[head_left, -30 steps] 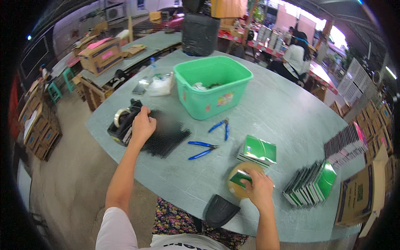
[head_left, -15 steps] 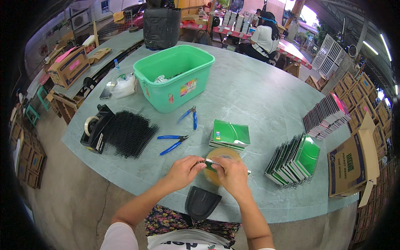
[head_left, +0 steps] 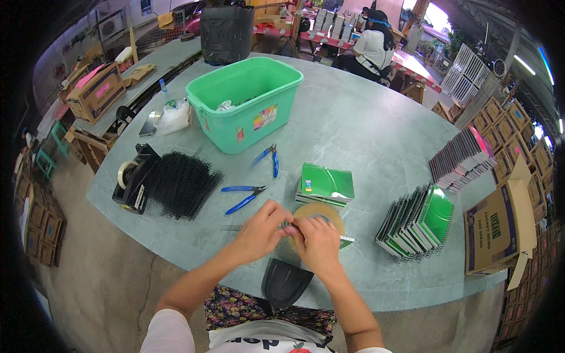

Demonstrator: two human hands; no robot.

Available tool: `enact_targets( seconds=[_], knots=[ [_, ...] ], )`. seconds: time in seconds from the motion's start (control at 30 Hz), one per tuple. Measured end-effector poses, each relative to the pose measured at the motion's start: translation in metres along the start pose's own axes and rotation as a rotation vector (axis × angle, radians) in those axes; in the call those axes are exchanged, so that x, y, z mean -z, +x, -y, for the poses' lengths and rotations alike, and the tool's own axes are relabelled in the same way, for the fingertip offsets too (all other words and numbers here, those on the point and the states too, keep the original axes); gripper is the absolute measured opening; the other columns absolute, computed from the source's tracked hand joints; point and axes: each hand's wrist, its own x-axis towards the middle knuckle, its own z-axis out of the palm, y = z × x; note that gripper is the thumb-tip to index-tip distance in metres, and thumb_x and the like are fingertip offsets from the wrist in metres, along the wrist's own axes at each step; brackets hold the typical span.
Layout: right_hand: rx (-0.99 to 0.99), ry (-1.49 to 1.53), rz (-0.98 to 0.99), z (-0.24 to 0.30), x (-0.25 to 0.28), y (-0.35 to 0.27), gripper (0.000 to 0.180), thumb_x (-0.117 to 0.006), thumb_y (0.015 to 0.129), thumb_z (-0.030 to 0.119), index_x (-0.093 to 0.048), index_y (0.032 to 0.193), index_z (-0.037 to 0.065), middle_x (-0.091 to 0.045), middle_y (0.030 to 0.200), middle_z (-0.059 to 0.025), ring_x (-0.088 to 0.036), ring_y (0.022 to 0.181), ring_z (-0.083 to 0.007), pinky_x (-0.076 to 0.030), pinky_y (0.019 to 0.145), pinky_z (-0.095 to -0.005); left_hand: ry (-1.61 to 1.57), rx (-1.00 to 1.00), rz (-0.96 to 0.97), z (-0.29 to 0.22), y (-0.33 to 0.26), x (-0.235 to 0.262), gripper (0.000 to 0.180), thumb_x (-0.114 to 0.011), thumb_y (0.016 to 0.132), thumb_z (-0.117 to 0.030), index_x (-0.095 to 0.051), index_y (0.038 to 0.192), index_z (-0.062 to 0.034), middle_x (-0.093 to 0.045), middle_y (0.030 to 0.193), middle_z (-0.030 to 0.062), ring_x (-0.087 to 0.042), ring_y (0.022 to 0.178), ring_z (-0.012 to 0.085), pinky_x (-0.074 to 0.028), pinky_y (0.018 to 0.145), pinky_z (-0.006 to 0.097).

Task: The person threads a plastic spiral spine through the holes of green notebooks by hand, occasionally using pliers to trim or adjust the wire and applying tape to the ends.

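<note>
Near the table's front edge my two hands meet at the fingertips. My left hand (head_left: 259,232) is closed in a pinch on a thin wire spiral coil (head_left: 233,227), whose end pokes out to its left. My right hand (head_left: 318,242) is closed round a small notebook (head_left: 346,240); only its green-and-white end shows past the fingers. Beneath them lies a wide roll of clear tape (head_left: 333,217). Just beyond it sits a short stack of green-covered notebooks (head_left: 327,182). A black scoop-shaped piece (head_left: 286,283) rests at the table edge below my hands.
Two blue-handled cutters (head_left: 244,199) lie left of centre, beside a heap of black coils (head_left: 182,185) and a tape dispenser (head_left: 137,179). Behind stands a green tub (head_left: 253,126). Coil-bound notebooks (head_left: 415,223), another notebook stack (head_left: 462,159) and an open carton (head_left: 494,232) are right.
My left hand has come up and now has a coil, its end sticking out leftward. The notebook in my right hand is more covered by the fingers.
</note>
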Motion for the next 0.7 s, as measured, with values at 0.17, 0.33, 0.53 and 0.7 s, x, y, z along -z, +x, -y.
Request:
enact_targets(
  seconds=[0.17,0.33,0.53,0.7],
  knots=[
    [-0.078,0.107,-0.009,-0.003,-0.001,-0.004,0.017,-0.065,0.076,0.016,-0.059,0.091,0.011,-0.06,0.082,-0.0057,-0.058,0.084,-0.0248,-0.041,0.068,-0.0376,0.042,0.146,0.266,0.012,-0.001,0.021,0.024,-0.063,0.084,-0.022,-0.058,0.099,-0.0045,-0.057,0.092,0.0137,-0.056,0.077,0.0323,-0.045,0.068,0.04],
    [-0.041,0.078,0.018,-0.004,0.002,-0.001,0.022,-0.066,0.075,0.012,-0.058,0.096,0.009,-0.059,0.084,-0.0083,-0.058,0.083,-0.0275,-0.042,0.07,-0.0394,0.071,0.042,0.135,0.01,0.003,0.018,0.021,-0.066,0.081,-0.022,-0.062,0.094,-0.0064,-0.057,0.082,0.0104,-0.057,0.074,0.0294,-0.047,0.066,0.039],
    [-0.045,0.136,-0.003,-0.009,0.006,0.001,0.027,-0.068,0.073,0.008,-0.058,0.098,0.009,-0.059,0.084,-0.0091,-0.058,0.083,-0.0299,-0.044,0.072,-0.0415,0.44,-0.258,0.087,-0.01,-0.009,-0.003,0.024,-0.069,0.077,-0.024,-0.06,0.091,-0.0061,-0.055,0.088,0.0113,-0.053,0.08,0.0314,-0.044,0.075,0.04],
    [-0.113,0.086,-0.019,-0.02,0.031,0.0,0.025,-0.073,0.069,0.006,-0.06,0.091,0.005,-0.061,0.082,-0.0103,-0.06,0.078,-0.0274,-0.047,0.068,-0.0365,0.27,0.014,0.358,0.008,-0.064,-0.051,0.033,-0.074,0.071,-0.022,-0.056,0.091,-0.0038,-0.055,0.089,0.0127,-0.054,0.085,0.0294,-0.045,0.075,0.039]
  ],
)
